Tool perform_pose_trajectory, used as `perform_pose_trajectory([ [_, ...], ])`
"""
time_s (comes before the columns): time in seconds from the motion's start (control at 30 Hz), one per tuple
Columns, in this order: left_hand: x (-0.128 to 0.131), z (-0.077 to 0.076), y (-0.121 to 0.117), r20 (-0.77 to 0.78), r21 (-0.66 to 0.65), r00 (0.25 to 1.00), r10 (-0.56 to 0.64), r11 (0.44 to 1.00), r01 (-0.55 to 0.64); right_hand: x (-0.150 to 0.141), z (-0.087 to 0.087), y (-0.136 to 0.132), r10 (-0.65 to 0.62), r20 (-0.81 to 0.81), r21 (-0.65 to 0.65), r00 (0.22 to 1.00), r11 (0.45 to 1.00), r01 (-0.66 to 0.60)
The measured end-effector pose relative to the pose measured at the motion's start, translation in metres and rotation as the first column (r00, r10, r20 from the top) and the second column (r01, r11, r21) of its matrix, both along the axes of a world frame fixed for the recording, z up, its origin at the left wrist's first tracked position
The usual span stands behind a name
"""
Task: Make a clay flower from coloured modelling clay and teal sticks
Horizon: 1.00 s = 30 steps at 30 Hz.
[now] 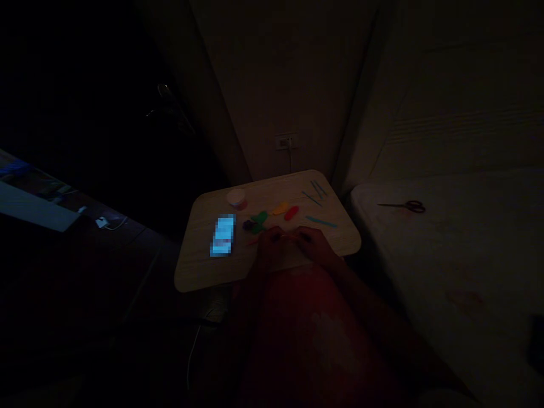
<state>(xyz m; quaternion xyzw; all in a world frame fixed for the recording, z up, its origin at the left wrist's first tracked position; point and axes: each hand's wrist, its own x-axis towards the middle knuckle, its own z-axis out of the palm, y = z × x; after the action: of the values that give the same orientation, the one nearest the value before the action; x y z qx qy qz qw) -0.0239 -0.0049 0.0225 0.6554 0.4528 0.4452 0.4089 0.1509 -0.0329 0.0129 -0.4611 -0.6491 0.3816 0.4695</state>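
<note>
A thin reddish strip (290, 236) was held by the left hand (271, 240) and right hand (313, 242), stretched left to right between them.

Glowing pale-blue rectangular screen (223, 235): brightest patch, coarsely pixelated
Rounded wood-grain tabletop (193, 269): faintly lit
Plain flat wall (280, 85): murky, very dim

Both hands (312, 240) sit near each other, fingers bent, forearms (361, 292) converging.
</note>
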Motion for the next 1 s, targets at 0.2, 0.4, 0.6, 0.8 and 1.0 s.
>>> perform_pose_trajectory([
  [0.2,0.0014,-0.0013,0.0012,0.037,-0.078,0.998,0.043,0.996,-0.040,-0.0005,0.0004,0.0005,-0.050,-0.065,-0.021,0.997,0.999,0.049],
  [0.4,0.0044,-0.0019,0.0024,0.112,-0.081,0.993,0.037,0.996,-0.028,0.0028,-0.0024,0.0021,-0.152,-0.122,-0.039,0.981,0.988,0.148],
  [0.6,0.0010,-0.0020,0.0011,0.004,-0.032,1.000,0.023,0.999,-0.022,0.0017,-0.0049,0.0023,-0.097,-0.121,-0.053,0.988,0.994,0.092],
  [0.8,0.0012,0.0029,-0.0025,-0.027,-0.004,1.000,-0.012,1.000,0.012,-0.0003,-0.0045,0.0025,-0.066,-0.063,-0.037,0.996,0.997,0.064],
  [1.0,0.0005,0.0024,-0.0020,-0.016,-0.024,1.000,0.000,1.000,0.000,0.0019,-0.0024,-0.0009,0.005,-0.081,-0.060,0.997,0.998,-0.010],
])
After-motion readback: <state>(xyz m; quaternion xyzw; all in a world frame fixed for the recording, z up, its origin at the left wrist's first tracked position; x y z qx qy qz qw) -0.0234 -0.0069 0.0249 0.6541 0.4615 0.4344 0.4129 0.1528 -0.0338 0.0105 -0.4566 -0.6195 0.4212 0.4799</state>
